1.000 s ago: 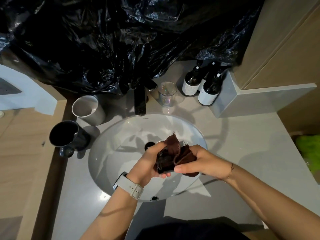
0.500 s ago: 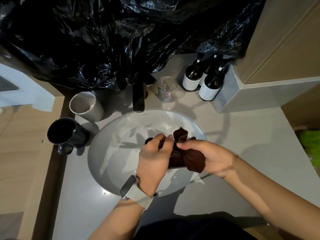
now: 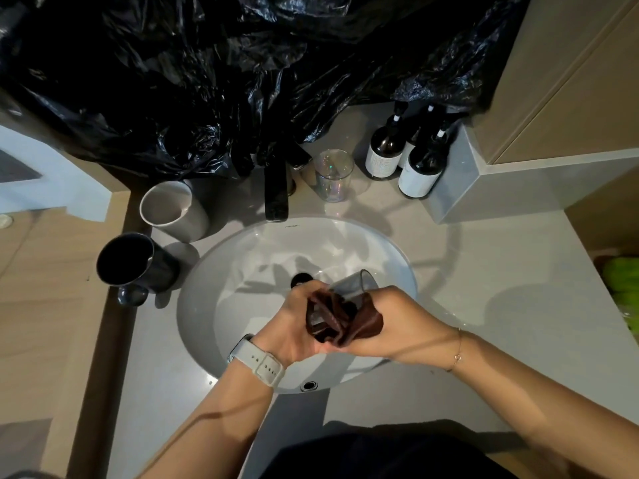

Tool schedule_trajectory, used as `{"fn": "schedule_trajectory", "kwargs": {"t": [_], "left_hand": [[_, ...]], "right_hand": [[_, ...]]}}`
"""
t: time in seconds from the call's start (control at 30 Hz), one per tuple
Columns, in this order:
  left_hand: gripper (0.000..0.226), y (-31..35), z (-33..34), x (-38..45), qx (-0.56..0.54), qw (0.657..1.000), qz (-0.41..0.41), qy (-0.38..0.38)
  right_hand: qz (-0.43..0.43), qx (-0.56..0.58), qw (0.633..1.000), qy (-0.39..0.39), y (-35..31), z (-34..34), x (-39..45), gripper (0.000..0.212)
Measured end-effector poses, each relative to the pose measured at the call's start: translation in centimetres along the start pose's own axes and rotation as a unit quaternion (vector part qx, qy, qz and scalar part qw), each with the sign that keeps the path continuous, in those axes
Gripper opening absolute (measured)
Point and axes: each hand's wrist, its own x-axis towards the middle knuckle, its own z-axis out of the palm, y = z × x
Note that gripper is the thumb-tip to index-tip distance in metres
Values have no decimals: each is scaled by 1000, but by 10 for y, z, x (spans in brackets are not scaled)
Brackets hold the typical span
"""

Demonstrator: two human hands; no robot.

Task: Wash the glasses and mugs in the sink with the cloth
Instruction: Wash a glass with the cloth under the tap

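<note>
Over the sink (image 3: 214, 305), left hand (image 3: 294, 326) grips the glass (image 3: 356, 285); right hand (image 3: 404, 326) grips the cloth (image 3: 345, 323).

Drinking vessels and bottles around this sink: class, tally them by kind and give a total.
Glasses: 2, one in the hands, one by the tap
Mugs: 2, white and dark
Bottles: 3
Total: 7

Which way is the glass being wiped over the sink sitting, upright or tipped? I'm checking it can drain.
Tipped. The clear glass lies slanted, its rim pointing away and right, its base wrapped in the brown cloth.
</note>
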Motion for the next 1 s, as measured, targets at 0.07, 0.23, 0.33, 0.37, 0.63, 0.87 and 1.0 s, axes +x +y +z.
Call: {"fn": "schedule_trajectory", "kwargs": {"t": [0.07, 0.23, 0.33, 0.37, 0.63, 0.87, 1.0], "left_hand": [[32, 1, 6, -4, 11, 999, 43, 12], [32, -13, 11, 1, 184, 908, 356, 122], [24, -24, 9, 3, 303, 821, 446, 189], [23, -26, 6, 4, 310, 819, 445, 186], [30, -8, -4, -2, 24, 999, 43, -11], [32, -10, -4, -11, 265, 892, 348, 114], [38, -14, -14, -6, 529, 650, 525, 145]], "right_hand": [[26, 120, 992, 3, -6, -6, -4, 10], [190, 376, 898, 128, -9, -10, 6, 18], [289, 440, 845, 97, -5, -10, 13, 48], [287, 447, 843, 89, -3, -8, 13, 53], [46, 129, 991, -9, 10, 6, -8, 24], [127, 378, 917, -29, 4, 3, -2, 17], [243, 615, 748, -60, 11, -2, 7, 44]]}}
